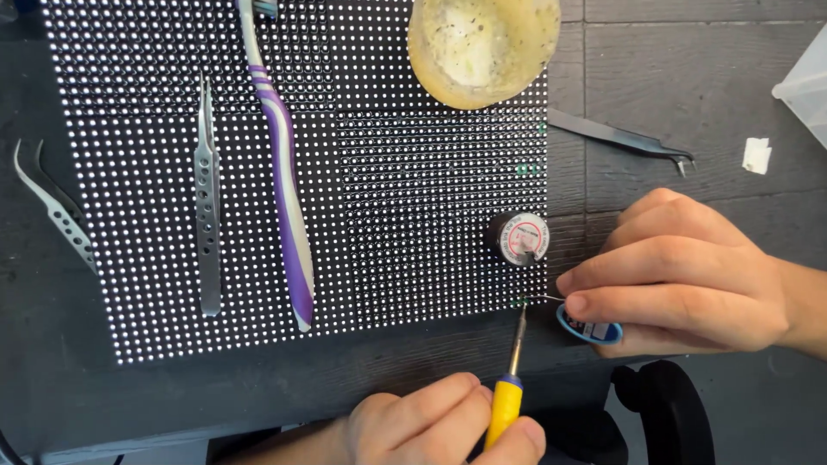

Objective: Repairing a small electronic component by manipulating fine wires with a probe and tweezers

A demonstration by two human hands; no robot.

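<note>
My left hand [431, 426] at the bottom edge grips the yellow handle of a soldering iron [504, 412]. Its metal tip touches the lower right corner of a lit LED panel [413, 215] covered in white dots. My right hand [689, 275] comes in from the right. It holds a small blue spool [590, 330] and pinches a thin solder wire [543, 298] that reaches the iron's tip.
On the panel lie a small dark solder reel [519, 238], a purple-and-white toothbrush [289, 198], straight silver tweezers [207, 215] and a yellowish round dish [482, 47]. Curved tweezers [56, 207] lie left, black tweezers [620, 138] and a white scrap [756, 155] right.
</note>
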